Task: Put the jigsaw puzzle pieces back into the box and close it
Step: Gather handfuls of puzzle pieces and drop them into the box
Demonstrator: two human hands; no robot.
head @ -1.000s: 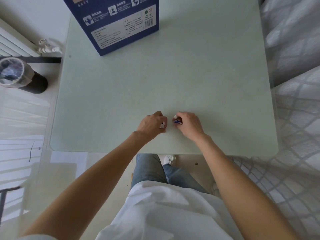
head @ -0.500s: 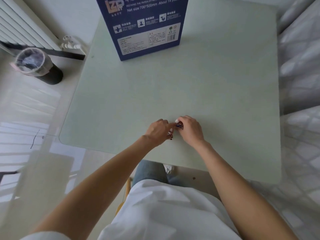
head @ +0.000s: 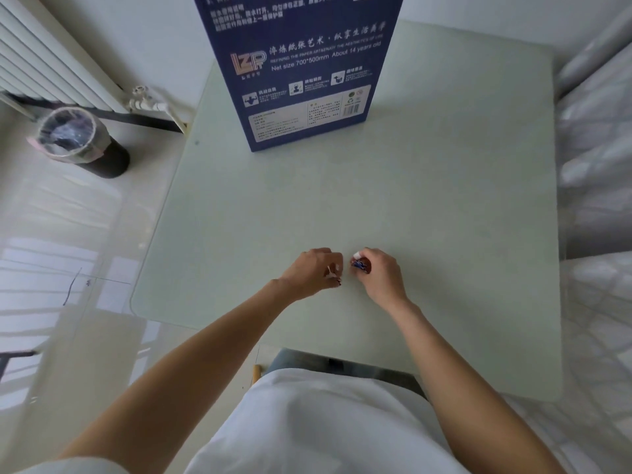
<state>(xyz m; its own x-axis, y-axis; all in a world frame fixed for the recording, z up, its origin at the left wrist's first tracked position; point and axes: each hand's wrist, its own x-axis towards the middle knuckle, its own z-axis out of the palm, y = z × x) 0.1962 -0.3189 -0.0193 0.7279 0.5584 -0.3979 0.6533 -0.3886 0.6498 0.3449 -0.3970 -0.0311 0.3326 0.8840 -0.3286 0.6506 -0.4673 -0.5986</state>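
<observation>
A tall dark blue puzzle box (head: pixel 301 73) with white print stands upright at the far side of the pale green table (head: pixel 444 200); its top is out of view. Near the table's front, my left hand (head: pixel 313 271) is closed around small jigsaw pieces (head: pixel 333 273), only their edges showing between the fingers. My right hand (head: pixel 379 271) sits just to the right of it, pinching a blue jigsaw piece (head: pixel 359 265) in its fingertips. A small gap separates the two hands.
On the floor to the left stands a black waste bin (head: pixel 82 142) with a plastic liner, beside a white radiator (head: pixel 44 59) and its pipe. A bed with grey checked bedding (head: pixel 598 200) runs along the table's right edge.
The camera has tilted up, so more of the box shows. My hands touched half a second ago and have now drawn slightly apart, each still holding pieces.
</observation>
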